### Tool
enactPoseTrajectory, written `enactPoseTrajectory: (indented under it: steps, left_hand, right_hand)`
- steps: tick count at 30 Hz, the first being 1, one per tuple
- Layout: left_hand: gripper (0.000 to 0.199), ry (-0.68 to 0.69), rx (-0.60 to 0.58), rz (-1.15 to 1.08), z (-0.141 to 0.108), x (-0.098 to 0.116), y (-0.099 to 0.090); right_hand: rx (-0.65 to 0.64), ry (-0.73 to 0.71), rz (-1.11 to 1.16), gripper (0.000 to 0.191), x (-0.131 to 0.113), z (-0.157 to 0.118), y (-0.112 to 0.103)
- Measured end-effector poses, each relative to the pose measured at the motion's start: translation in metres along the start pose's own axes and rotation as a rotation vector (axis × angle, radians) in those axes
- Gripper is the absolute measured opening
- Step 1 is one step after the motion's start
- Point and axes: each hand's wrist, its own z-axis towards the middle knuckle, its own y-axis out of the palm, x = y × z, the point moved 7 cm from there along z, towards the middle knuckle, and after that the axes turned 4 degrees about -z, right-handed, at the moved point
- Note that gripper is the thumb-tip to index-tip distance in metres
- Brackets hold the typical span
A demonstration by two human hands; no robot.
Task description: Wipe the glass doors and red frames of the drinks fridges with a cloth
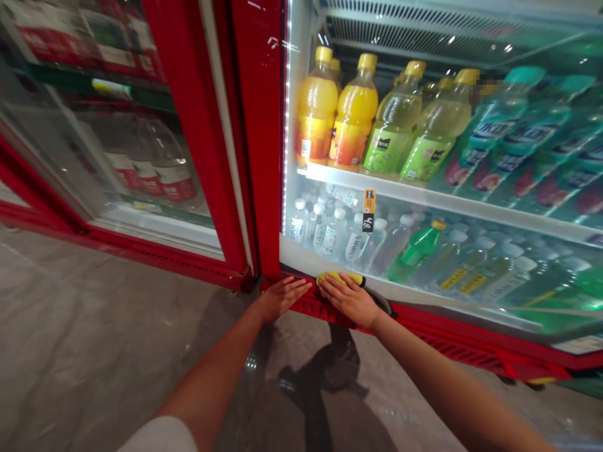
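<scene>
My right hand [348, 300] lies on a yellow cloth [355, 278] at the bottom sill of a red drinks cooler, its fingers stretched over the cloth and pressing it against the ledge. Just to its left, my left hand [284, 297] rests with fingers extended on the red lower frame [306, 305], holding nothing. A small gap separates the fingertips of the two hands. The cloth's underside is hidden. Behind the hands rises the cooler's glass front, with small clear water bottles [330, 235] inside on the bottom level.
Above, a white shelf [424, 198] carries orange, green and teal-capped bottles [513, 125]. A price tag [368, 210] hangs there. Another red cooler [188, 125] stands at left, holding red-labelled bottles. Grey floor [117, 351] spreads below, with shadows and reflections.
</scene>
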Motion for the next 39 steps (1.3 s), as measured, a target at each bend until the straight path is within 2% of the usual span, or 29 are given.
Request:
enactPoseTrajectory:
  steps: [3,6,11,16,22,28,34,39]
  left_hand:
    - [0.051,-0.001,-0.004,-0.047,-0.006,-0.003,0.0]
    - [0.049,-0.002,0.006,-0.077,-0.013,-0.008,-0.003]
    - [0.048,-0.054,-0.065,-0.066,-0.023,-0.013,-0.007]
    - [0.054,-0.105,-0.113,-0.007,-0.036,-0.017,-0.022]
    - [0.062,-0.172,-0.135,0.065,-0.054,-0.025,-0.032]
    - [0.062,-0.225,-0.155,0.079,-0.069,-0.03,-0.036]
    - [0.062,-0.265,-0.164,0.081,-0.083,-0.034,-0.04]
    - [0.067,-0.266,-0.173,0.057,-0.097,-0.033,-0.046]
  right_hand:
    - [-0.009,-0.079,0.019,0.044,-0.008,-0.003,0.003]
    - [-0.032,-0.074,0.029,0.046,-0.007,-0.001,0.004]
    - [-0.04,0.031,0.031,0.049,-0.019,0.024,0.018]
    - [-0.036,-0.052,0.111,0.052,-0.033,0.03,0.029]
    - [-0.017,0.024,0.09,0.049,-0.04,0.065,0.035]
    - [-0.009,-0.087,0.123,0.047,-0.053,0.08,0.042]
    - [0.001,-0.033,0.134,0.047,-0.055,0.101,0.048]
    - [0.007,-0.165,0.171,0.043,-0.067,0.104,0.058]
